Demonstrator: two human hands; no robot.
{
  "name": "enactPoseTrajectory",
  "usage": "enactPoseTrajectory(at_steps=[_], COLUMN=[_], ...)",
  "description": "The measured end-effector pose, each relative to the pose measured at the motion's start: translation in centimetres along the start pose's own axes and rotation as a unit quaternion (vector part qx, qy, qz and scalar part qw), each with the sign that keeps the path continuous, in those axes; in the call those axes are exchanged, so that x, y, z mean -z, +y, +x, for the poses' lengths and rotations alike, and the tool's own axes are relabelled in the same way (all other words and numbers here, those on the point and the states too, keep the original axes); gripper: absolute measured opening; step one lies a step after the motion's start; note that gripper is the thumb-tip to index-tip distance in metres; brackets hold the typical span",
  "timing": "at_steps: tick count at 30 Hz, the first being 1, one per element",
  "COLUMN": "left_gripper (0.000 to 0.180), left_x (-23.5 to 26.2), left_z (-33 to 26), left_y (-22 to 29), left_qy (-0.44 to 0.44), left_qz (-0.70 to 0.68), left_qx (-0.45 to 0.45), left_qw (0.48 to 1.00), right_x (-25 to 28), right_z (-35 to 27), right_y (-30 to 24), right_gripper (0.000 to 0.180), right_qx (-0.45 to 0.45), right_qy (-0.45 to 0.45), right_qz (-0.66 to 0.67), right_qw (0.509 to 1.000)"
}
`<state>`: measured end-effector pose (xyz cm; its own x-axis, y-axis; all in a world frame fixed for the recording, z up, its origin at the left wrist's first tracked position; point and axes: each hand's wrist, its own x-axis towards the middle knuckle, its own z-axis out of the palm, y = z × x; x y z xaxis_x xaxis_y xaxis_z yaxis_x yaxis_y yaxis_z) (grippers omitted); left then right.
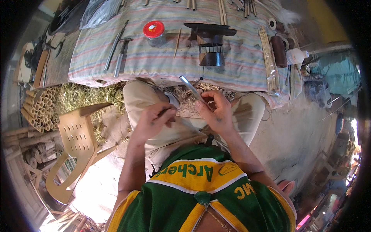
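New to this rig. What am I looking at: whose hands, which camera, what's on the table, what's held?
No robot here: these are a person's bare hands, seen from a wide fisheye camera on their head, looking down, so straight edges bend near the rim. The right hand holds a silvery tube. The left hand is curled; whether it holds anything is unclear. Ahead, a striped cloth bears a red-lidded jar, a hammer-like tool, a dark metal stand and thin sticks.

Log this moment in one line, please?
Left hand: curled, contents unclear | Right hand: holding shiny silvery rod | Pale striped cloth: clear cylindrical red-lidded jar
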<state>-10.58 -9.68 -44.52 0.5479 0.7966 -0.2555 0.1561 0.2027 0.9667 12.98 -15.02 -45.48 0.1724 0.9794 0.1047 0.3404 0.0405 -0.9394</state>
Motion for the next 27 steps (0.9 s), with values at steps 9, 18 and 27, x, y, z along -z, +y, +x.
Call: enactPoseTrajectory(at_steps=[9, 18, 27], left_gripper=[0.035, 0.018, 0.017], left_x=[3.1, -3.0, -2.3], left_z=[0.6, 8.8, 8.8], left_y=[0.7, 1.0, 2.2], left_qy=[0.095, 0.04, 0.048], left_qz=[0.285, -0.048, -0.073], left_qx=[-0.047, 0.004, 0.044], left_qw=[0.953, 0.998, 0.995], right_x=[-0.8, -0.6, 4.4], right_z=[1.9, 1.6, 8.5], right_y=[3.2, 3.6, 3.2], right_gripper=[0.026, 0.031, 0.059], right_qx=[0.013, 0.029, 0.004], right_qy=[0.005, 0.012, 0.171], right_qz=[-0.009, 0.014, -0.015], right_qw=[1.0, 0.999, 0.985])
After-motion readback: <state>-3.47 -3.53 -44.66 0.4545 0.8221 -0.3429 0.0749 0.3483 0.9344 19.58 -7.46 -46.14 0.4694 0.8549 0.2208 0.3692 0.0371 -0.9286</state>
